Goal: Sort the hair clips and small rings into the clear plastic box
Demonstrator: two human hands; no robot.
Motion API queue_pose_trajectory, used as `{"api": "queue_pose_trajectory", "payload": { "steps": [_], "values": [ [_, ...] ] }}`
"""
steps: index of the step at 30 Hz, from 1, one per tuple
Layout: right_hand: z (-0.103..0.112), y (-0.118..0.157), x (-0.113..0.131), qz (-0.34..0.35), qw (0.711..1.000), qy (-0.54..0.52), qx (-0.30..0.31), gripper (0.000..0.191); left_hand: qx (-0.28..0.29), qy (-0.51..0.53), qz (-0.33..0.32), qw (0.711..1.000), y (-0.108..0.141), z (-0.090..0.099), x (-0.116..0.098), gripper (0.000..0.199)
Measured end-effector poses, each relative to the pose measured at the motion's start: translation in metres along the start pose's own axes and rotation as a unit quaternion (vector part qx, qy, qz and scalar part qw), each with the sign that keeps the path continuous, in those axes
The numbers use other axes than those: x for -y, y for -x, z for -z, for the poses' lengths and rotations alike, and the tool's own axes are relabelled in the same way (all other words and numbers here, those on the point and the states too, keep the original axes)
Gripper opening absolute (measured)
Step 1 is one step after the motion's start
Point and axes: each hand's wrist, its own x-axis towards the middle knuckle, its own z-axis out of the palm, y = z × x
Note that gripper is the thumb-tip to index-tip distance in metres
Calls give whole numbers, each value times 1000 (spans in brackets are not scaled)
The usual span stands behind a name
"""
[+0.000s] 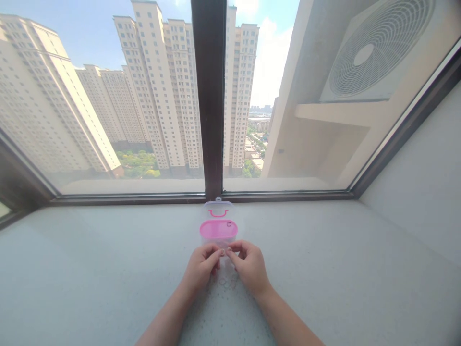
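Thumb and index finger of my left hand (pixel 205 262) are pinched together at the middle. My right hand (pixel 248 262) pinches the same way, its fingertips almost meeting the left ones. Whatever lies between the fingers is too small and pale to make out. Just beyond my fingertips stands an oval container with a pink top (pixel 218 229) and clear sides. A small dark ring (pixel 229 224) shows on the pink surface. Behind it a clear lid with a pink handle (pixel 218 213) leans upright near the window frame. Several small, clear, roundish pieces (pixel 227 283) lie between my wrists.
A pale speckled windowsill (pixel 108 269) stretches to both sides. Dark window frame (pixel 212 101) and glass close off the far edge, with tall buildings outside. At the right rises a white wall (pixel 418 192). An air-conditioner unit (pixel 378 53) sits outside the glass.
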Motion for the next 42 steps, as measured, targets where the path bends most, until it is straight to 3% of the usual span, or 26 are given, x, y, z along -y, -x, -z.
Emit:
{"api": "queue_pose_trajectory", "payload": {
  "steps": [33,42],
  "values": [
    [4,0,3,-7,1000,-23,3,27,-2,-28,-20,999,2,-2,-6,30],
    [3,0,4,3,1000,-12,6,22,1,-21,-10,1000,2,-2,-9,28]
  ]
}}
